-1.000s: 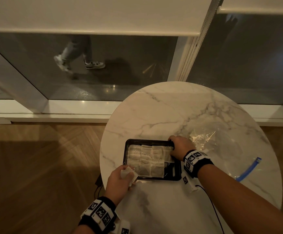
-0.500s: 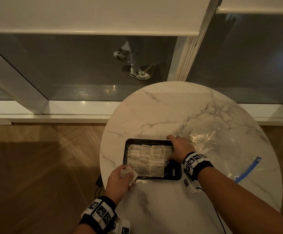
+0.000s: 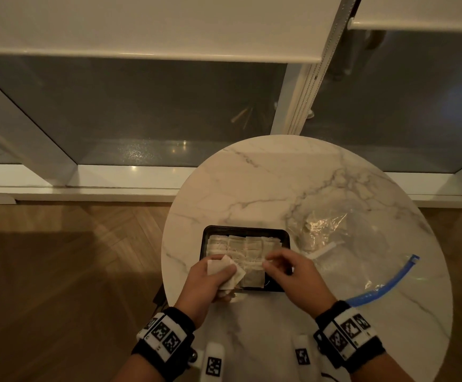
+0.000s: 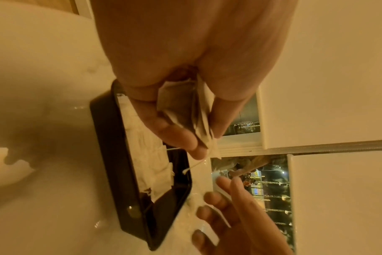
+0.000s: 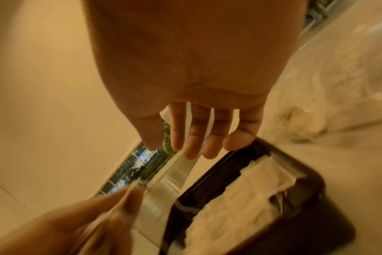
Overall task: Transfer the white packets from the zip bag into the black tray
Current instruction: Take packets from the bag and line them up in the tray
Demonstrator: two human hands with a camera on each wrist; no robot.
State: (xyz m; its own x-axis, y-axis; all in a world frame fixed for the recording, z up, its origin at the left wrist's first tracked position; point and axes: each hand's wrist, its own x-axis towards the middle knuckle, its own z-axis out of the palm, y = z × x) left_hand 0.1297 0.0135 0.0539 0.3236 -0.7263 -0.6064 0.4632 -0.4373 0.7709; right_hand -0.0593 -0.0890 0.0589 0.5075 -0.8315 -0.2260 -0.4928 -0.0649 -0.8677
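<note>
Left hand (image 3: 206, 279) gripping packets (image 3: 224, 271) (tray's (image 3: 245, 230) near edge), right hand (image 3: 290, 274) open, empty.

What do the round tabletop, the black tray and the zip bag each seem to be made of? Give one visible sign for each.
Tabletop: marble or a marble-look surface, polished; grey veins on white.
Black tray: probably moulded plastic, slightly glossy; rounded corners and a raised rim.
Zip bag: thin clear plastic film; crinkled, glinting, table visible through it, blue zip strip.

Black tray (image 3: 245, 230) near edge hidden behind both hands; packet count unclear.
</note>
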